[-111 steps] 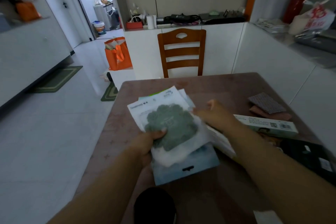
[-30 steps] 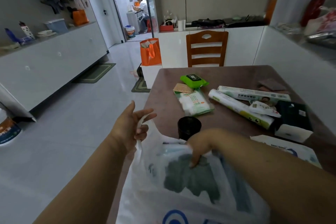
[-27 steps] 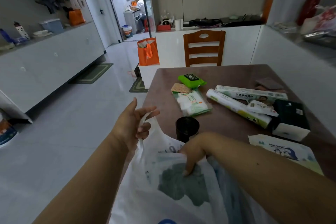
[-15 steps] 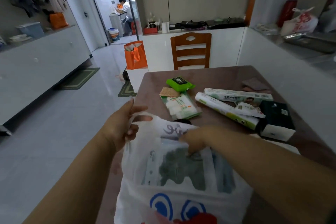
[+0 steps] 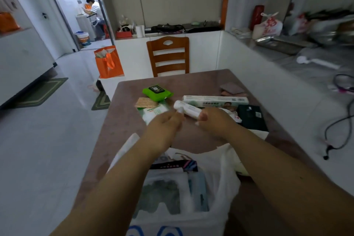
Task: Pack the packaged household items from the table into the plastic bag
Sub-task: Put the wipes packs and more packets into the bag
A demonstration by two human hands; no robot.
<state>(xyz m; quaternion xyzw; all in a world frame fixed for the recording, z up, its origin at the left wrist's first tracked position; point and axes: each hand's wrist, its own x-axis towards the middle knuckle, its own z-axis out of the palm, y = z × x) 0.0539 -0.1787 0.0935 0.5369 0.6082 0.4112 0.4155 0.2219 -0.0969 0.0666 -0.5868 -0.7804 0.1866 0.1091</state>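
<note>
A white plastic bag lies open on the near part of the brown table, released by both hands. Inside it sit flat packages, one showing a grey-green pad. A white roll lies on the table further out. My right hand is curled over the roll's middle, thumb on top. My left hand has its fingertips at the roll's near end; its grip is blurred. Around the roll lie a green wipes pack, a cotton pad pack, a long white box and a black package.
A brown scouring pad lies beside the wipes, and folded brown cloths sit at the far right. A wooden chair stands behind the table. An orange bag sits on the floor at left. A person sits beyond the doorway.
My left hand let go of the bag handle and my right hand came out of the bag. Both reached forward to the white roll. The bag has slumped on the table.
</note>
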